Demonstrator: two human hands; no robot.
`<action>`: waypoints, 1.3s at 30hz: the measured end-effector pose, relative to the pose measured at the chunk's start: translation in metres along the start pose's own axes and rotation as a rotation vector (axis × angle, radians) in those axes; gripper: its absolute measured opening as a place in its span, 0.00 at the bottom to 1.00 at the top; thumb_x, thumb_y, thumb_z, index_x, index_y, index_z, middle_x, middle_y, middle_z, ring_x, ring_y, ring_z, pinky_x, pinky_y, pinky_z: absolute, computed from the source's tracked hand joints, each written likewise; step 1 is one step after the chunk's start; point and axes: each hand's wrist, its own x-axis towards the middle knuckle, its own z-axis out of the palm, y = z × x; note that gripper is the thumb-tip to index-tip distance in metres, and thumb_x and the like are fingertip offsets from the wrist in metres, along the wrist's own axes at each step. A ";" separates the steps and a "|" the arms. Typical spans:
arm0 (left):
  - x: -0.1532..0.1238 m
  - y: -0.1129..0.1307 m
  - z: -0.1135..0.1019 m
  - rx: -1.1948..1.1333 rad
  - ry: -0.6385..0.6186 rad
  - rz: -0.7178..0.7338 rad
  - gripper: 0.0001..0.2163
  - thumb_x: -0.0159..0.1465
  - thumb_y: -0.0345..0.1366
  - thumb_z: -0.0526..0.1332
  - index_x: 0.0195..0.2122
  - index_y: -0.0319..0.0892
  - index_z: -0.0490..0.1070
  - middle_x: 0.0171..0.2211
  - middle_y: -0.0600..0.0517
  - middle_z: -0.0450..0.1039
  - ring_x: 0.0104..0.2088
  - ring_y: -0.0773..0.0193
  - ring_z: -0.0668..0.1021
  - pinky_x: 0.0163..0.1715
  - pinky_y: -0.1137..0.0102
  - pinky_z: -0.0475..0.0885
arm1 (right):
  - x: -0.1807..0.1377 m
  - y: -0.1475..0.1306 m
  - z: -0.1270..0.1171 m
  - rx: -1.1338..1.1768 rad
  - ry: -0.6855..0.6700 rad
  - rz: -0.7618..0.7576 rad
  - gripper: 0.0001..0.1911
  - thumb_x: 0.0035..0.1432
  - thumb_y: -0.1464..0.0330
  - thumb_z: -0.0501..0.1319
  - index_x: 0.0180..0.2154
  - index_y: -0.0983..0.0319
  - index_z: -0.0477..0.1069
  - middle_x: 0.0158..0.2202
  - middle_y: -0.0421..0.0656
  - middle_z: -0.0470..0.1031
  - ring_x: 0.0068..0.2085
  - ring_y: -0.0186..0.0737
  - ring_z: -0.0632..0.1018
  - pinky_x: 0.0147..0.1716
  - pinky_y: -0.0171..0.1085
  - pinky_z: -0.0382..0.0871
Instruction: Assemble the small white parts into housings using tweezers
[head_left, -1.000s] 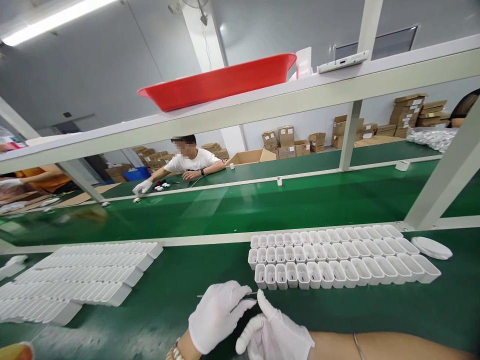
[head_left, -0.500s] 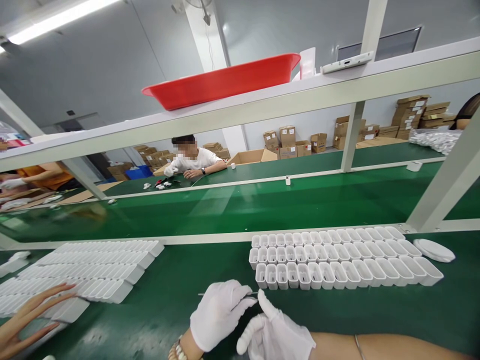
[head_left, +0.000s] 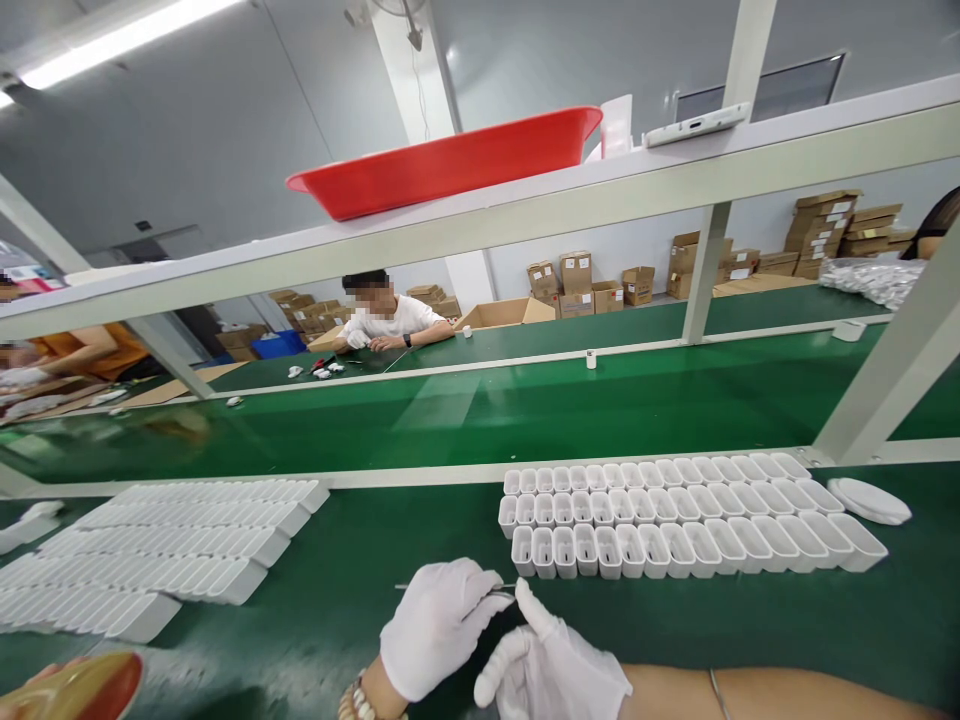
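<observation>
Far L, bottom corner: orange/red rounded obj (head_left: 82, 685) pokes into frame, blurred, can't tell what it is.

L side of green bench mat (head_left: 337, 590): block of white plastic shells (head_left: 165, 550), several rows packed edge to edge, lying flat. Looks like a staged batch kept well apart from the R block, prob so the two lots don't mix. Small white piece (head_left: 30, 522) just beyond its L end.

Center bottom: both hands in white gloves, close together, nearly touching. Left hand (head_left: 439, 630) closed around thin metal tweezers (head_left: 457, 590); shaft runs roughly horizontal, tip pointing R toward the other hand. Right hand (head_left: 551, 665) curled, index finger up, thumb close to tweezer tip. Whether it pinches a small part there: can't tell, too small/hidden. Gloves prob to keep prints off white parts.

R of center: second block of white shells w/ open cavities up (head_left: 675, 515), three rows, just beyond the hands, within easy reach. White oval lid-like pieces (head_left: 870, 498) stacked just past its R end.

Behind: green conveyor belt (head_left: 525, 410) w/ a few small white items spaced along it. Across it a person in white shirt (head_left: 386, 320) leans on the far bench, own parts in front. Overhead rail carries a red tray (head_left: 450, 165). Cardboard boxes (head_left: 817, 225) stacked at back wall, R.
</observation>
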 end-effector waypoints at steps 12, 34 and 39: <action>0.000 0.000 0.000 0.001 -0.043 -0.019 0.20 0.72 0.39 0.46 0.30 0.43 0.74 0.22 0.55 0.73 0.20 0.66 0.75 0.21 0.70 0.64 | 0.007 0.004 -0.005 0.006 -0.026 -0.029 0.57 0.48 0.29 0.31 0.23 0.69 0.78 0.13 0.45 0.66 0.15 0.33 0.67 0.17 0.32 0.58; 0.001 0.001 -0.001 -0.008 -0.003 -0.015 0.17 0.71 0.37 0.47 0.32 0.43 0.73 0.22 0.55 0.72 0.21 0.66 0.74 0.22 0.70 0.63 | 0.007 0.005 -0.009 0.004 -0.118 -0.043 0.59 0.50 0.31 0.28 0.26 0.71 0.78 0.14 0.46 0.67 0.15 0.34 0.67 0.16 0.32 0.56; 0.003 0.004 -0.001 0.012 0.015 -0.005 0.18 0.72 0.37 0.46 0.31 0.43 0.72 0.20 0.55 0.71 0.19 0.66 0.73 0.21 0.70 0.62 | 0.004 0.004 -0.004 0.010 -0.097 -0.008 0.57 0.53 0.33 0.29 0.25 0.71 0.77 0.13 0.45 0.66 0.14 0.33 0.66 0.15 0.32 0.55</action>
